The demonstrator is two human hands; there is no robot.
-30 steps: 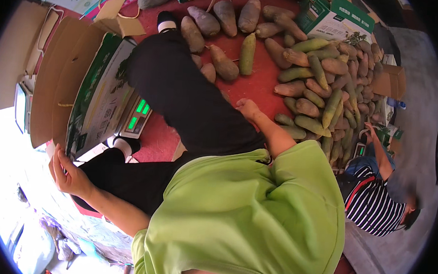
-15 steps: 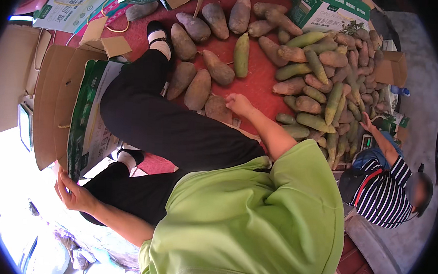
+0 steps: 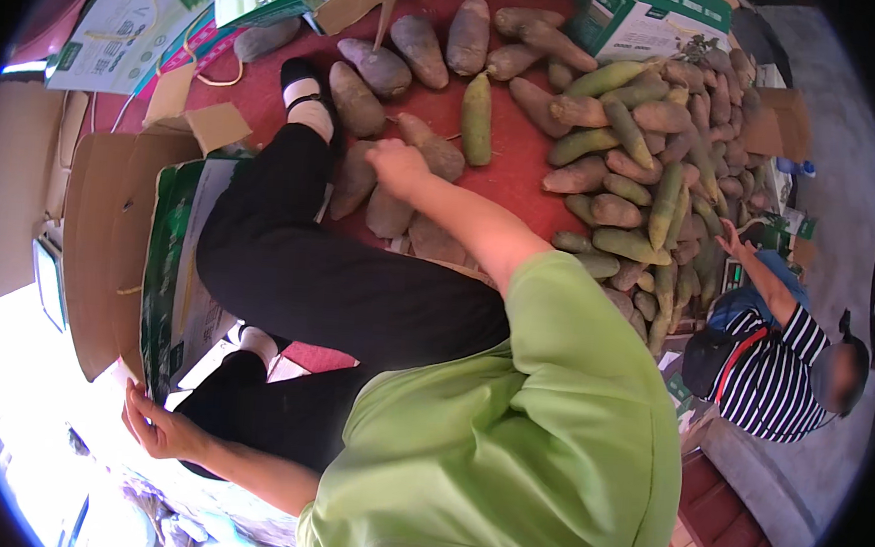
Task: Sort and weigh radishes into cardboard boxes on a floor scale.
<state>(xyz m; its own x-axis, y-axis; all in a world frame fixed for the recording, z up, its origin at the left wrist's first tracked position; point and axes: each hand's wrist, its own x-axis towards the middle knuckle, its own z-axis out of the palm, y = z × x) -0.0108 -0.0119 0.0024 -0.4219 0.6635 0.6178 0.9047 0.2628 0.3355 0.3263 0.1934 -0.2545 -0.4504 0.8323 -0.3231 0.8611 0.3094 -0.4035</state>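
Observation:
My left hand (image 3: 162,429), fingers curled, is at the lower corner of an open cardboard box (image 3: 109,243) and grips its edge. My right hand (image 3: 400,167) reaches over a row of large brown root vegetables (image 3: 389,213), with its fingers bent downward. Its fingertips are beside one brown root (image 3: 353,183), and the hand partly covers another root (image 3: 430,145). The fingers look closed, but anything inside them is hidden. To the right of this hand, a single green radish (image 3: 477,121) lies on the red ground cover.
A big heap of green radishes and brown roots (image 3: 653,186) fills the right. Beside it a person in a striped top (image 3: 776,385) reaches toward it. Printed cartons (image 3: 122,34) stand at the far left, another green-and-white carton (image 3: 653,26) behind the heap. My legs stretch across the middle.
My right hand has moved left and slightly up, from the nearest brown root to those farther left. The left hand stays at the box. The view has shifted slightly.

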